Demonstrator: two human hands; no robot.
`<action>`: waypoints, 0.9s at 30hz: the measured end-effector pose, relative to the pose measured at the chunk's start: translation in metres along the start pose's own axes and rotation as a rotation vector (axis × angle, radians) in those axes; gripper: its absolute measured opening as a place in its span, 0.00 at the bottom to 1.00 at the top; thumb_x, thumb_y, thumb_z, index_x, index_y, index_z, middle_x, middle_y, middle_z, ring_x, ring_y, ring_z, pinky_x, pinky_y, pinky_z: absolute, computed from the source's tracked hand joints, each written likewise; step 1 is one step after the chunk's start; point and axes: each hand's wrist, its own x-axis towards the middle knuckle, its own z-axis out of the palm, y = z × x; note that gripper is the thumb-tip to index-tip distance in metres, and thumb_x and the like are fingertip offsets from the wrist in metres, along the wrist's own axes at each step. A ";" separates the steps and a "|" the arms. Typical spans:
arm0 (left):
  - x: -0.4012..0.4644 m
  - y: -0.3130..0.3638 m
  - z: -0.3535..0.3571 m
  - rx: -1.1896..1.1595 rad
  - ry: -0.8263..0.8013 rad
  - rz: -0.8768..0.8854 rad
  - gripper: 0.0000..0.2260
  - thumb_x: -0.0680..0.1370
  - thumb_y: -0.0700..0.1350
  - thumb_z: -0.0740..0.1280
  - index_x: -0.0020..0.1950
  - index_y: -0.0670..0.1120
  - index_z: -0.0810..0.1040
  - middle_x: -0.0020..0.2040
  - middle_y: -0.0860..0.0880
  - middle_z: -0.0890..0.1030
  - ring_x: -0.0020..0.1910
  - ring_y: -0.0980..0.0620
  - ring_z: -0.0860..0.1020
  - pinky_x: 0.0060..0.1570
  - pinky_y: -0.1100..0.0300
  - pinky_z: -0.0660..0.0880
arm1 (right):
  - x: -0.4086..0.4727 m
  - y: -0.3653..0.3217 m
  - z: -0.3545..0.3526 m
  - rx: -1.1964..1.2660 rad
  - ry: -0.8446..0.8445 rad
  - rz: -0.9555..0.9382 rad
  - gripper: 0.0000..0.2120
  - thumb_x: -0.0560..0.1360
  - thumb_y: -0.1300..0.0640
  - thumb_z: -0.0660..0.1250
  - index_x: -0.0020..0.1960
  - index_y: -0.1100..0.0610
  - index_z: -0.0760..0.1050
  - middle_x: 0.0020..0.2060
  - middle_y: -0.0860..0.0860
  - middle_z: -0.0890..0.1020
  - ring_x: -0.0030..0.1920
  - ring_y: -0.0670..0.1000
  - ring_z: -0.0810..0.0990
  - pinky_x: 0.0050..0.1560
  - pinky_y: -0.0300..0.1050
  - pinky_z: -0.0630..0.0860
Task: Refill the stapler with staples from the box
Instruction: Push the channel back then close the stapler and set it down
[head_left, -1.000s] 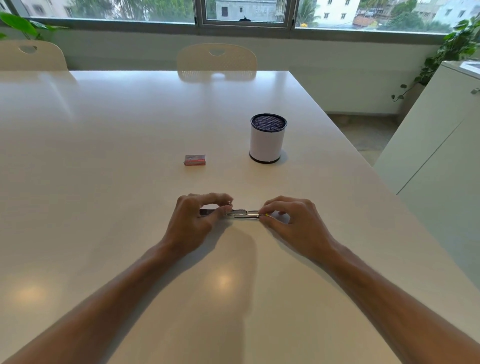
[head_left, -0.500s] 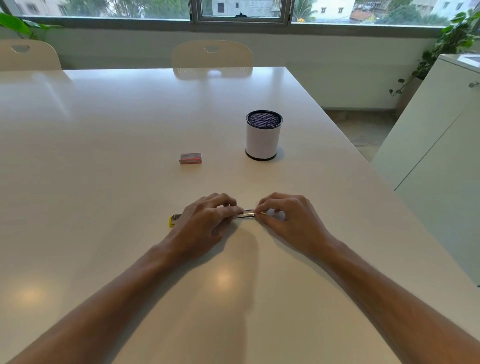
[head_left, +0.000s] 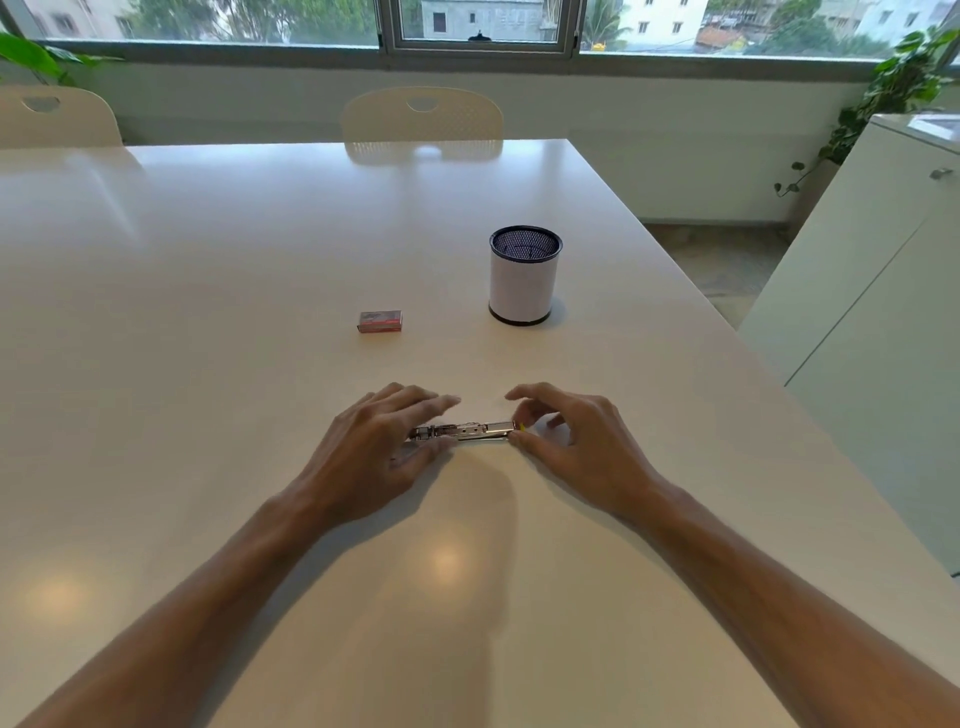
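The stapler (head_left: 467, 431) lies flat and opened out on the white table (head_left: 208, 364), its shiny metal rail facing up. My left hand (head_left: 384, 447) covers its left end, fingers stretched over it and thumb against its near side. My right hand (head_left: 571, 441) pinches the right end, where a small yellow tip shows between thumb and a finger; the index finger is lifted. The small red staple box (head_left: 380, 321) lies shut on the table beyond the hands, a little left, untouched.
A white pen cup with a black mesh rim (head_left: 524, 275) stands beyond the right hand. The table's right edge runs close by, with a white cabinet (head_left: 857, 312) past it. Two chairs (head_left: 422, 122) stand at the far side.
My left hand has slid back to the left and uncovered more of the metal rail. The fingers of both hands have loosened and spread. The yellow end at the left is now hidden.
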 end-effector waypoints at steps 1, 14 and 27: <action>-0.001 -0.003 -0.002 -0.005 -0.006 -0.012 0.17 0.77 0.50 0.70 0.65 0.48 0.79 0.57 0.53 0.83 0.54 0.51 0.79 0.50 0.52 0.77 | 0.000 0.001 0.000 0.005 -0.003 -0.001 0.14 0.74 0.54 0.72 0.59 0.49 0.78 0.44 0.41 0.84 0.43 0.52 0.82 0.49 0.53 0.79; -0.005 -0.024 -0.018 -0.132 -0.053 -0.134 0.05 0.73 0.45 0.73 0.47 0.47 0.84 0.44 0.55 0.82 0.44 0.54 0.80 0.45 0.52 0.78 | 0.004 0.009 0.006 -0.014 -0.060 0.045 0.06 0.75 0.50 0.71 0.50 0.49 0.81 0.44 0.42 0.80 0.44 0.44 0.77 0.46 0.42 0.74; 0.001 -0.010 -0.016 -0.786 0.230 -0.342 0.10 0.64 0.45 0.80 0.41 0.44 0.84 0.37 0.50 0.86 0.32 0.57 0.80 0.31 0.67 0.74 | 0.004 -0.002 0.002 0.599 0.065 0.211 0.06 0.70 0.57 0.78 0.45 0.51 0.85 0.40 0.53 0.87 0.40 0.48 0.84 0.45 0.42 0.80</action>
